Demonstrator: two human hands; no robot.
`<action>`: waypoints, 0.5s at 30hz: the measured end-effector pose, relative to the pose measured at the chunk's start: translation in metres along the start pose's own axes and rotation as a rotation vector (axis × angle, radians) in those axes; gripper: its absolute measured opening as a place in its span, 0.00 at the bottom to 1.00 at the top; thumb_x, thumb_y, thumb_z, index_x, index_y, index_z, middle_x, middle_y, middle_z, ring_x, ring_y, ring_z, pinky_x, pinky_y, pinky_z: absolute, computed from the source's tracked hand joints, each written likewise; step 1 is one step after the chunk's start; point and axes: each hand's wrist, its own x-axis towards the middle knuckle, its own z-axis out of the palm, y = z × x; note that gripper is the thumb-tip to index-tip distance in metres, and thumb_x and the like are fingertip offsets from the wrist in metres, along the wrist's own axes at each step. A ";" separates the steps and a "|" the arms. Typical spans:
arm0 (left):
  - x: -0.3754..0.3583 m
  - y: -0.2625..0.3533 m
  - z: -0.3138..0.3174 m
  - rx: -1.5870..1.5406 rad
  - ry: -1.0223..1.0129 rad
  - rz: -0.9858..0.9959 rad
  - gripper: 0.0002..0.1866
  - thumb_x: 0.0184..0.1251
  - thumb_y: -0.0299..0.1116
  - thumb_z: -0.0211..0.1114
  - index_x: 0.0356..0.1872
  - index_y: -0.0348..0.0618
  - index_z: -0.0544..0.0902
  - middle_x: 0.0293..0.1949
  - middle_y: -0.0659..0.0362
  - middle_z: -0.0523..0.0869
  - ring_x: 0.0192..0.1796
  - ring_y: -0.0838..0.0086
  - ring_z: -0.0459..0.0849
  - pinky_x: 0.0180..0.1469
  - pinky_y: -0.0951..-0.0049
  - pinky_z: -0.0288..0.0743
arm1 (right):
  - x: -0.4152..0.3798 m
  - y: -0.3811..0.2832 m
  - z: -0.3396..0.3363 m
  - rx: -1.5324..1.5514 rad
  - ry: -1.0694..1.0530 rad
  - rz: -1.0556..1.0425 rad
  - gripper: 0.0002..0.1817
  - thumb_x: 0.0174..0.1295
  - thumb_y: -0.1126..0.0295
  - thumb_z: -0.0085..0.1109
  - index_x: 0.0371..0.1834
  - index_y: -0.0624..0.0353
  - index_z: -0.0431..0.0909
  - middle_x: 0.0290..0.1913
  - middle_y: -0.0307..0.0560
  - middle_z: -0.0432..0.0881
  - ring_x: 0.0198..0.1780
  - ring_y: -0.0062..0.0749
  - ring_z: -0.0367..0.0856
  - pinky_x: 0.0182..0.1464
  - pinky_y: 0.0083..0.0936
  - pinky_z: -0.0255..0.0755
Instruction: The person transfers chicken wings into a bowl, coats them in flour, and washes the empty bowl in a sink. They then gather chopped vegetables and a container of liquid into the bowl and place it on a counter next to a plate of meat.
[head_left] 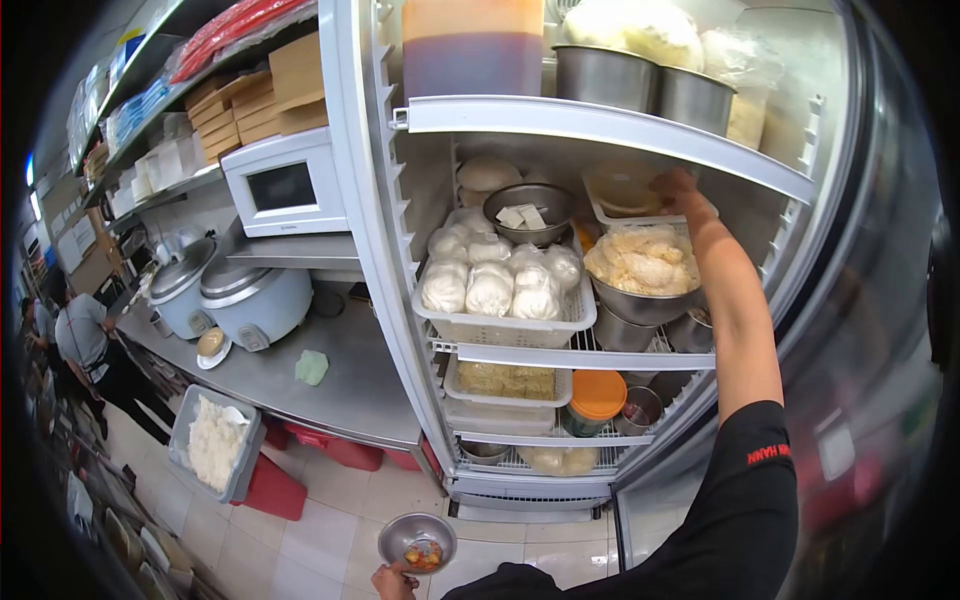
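Low in front of me, my left hand (393, 582) grips the rim of a metal bowl (418, 543) with some orange-red food pieces in it. My right arm reaches into an open upright fridge, and my right hand (676, 187) is at a pale rectangular plastic container (622, 195) at the back of the middle shelf. Its fingers look curled at the container's edge, partly in shadow. Just in front stands a metal bowl heaped with pale yellow food (642, 262). To the left, a white basket (505, 328) holds several bagged white bundles, with a dark metal bowl (528, 213) of white blocks on top.
A shelf edge (610, 145) crosses just above my right arm. Lower down are an orange-lidded tub (598, 396) and a tray (508, 382). Left of the fridge are a microwave (285, 185), rice cookers (255, 300) and a bin of white rice (213, 445). A person (85, 335) stands far left.
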 end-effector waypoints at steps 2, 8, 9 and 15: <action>-0.005 0.017 0.004 -0.229 0.063 -0.238 0.11 0.54 0.32 0.53 0.24 0.35 0.81 0.15 0.59 0.76 0.18 0.75 0.71 0.20 0.71 0.65 | -0.001 0.007 0.000 0.382 -0.045 0.091 0.15 0.52 0.65 0.56 0.41 0.61 0.78 0.32 0.50 0.79 0.29 0.34 0.78 0.25 0.28 0.77; 0.000 0.017 0.014 -0.329 0.180 -0.521 0.08 0.50 0.26 0.55 0.24 0.33 0.81 0.16 0.56 0.75 0.18 0.75 0.69 0.19 0.70 0.63 | 0.069 0.061 0.004 0.705 -0.132 -0.216 0.13 0.53 0.64 0.58 0.40 0.58 0.74 0.34 0.48 0.75 0.23 0.35 0.72 0.27 0.41 0.77; 0.001 0.001 0.013 -0.179 0.112 -0.389 0.09 0.49 0.27 0.56 0.29 0.35 0.82 0.16 0.55 0.76 0.18 0.73 0.70 0.19 0.70 0.63 | 0.056 0.055 -0.003 0.702 -0.132 -0.210 0.13 0.53 0.64 0.58 0.40 0.58 0.74 0.34 0.48 0.75 0.23 0.35 0.72 0.27 0.41 0.77; 0.003 0.024 0.026 -0.583 0.200 -0.436 0.05 0.44 0.22 0.54 0.21 0.37 0.66 0.13 0.56 0.67 0.10 0.71 0.66 0.09 0.73 0.60 | 0.038 0.040 -0.036 1.131 -0.538 -0.408 0.18 0.50 0.57 0.64 0.41 0.52 0.74 0.30 0.38 0.75 0.35 0.32 0.73 0.43 0.43 0.75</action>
